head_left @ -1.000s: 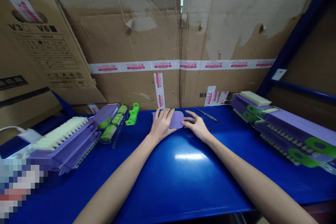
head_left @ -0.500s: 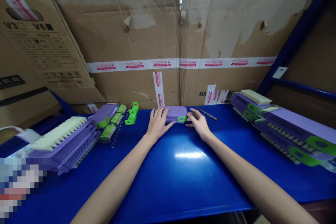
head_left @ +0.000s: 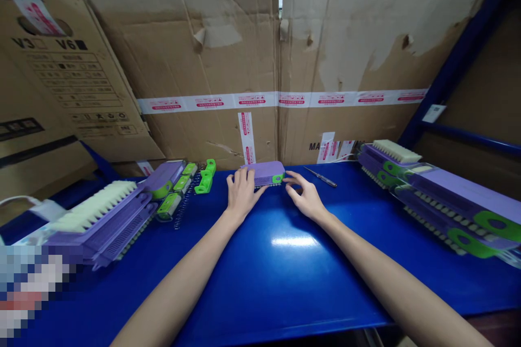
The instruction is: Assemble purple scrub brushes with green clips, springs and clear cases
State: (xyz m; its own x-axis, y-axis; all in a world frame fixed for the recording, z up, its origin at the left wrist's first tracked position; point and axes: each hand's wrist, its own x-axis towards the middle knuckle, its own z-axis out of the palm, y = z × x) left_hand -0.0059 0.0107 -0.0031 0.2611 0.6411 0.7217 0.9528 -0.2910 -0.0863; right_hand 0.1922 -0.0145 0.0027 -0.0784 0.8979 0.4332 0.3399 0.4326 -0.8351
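A small purple brush block (head_left: 266, 172) with a green tab at its right end lies on the blue table (head_left: 285, 265) near the cardboard wall. My left hand (head_left: 241, 193) rests on the block's left end, its fingers curled over the edge. My right hand (head_left: 304, 194) hovers just right of the green tab, fingers spread and slightly bent, with nothing in it.
Purple brushes with white bristles (head_left: 97, 217) are stacked at the left, beside green-and-purple parts (head_left: 175, 190), a spring and a green clip (head_left: 204, 178). More bagged purple brushes (head_left: 439, 195) lie at the right. A small screwdriver (head_left: 321, 177) lies behind my right hand. Cardboard boxes (head_left: 260, 59) wall the back.
The purple block was turned flat between both hands and slid a little toward the wall. My right hand has come off it and drawn back slightly.
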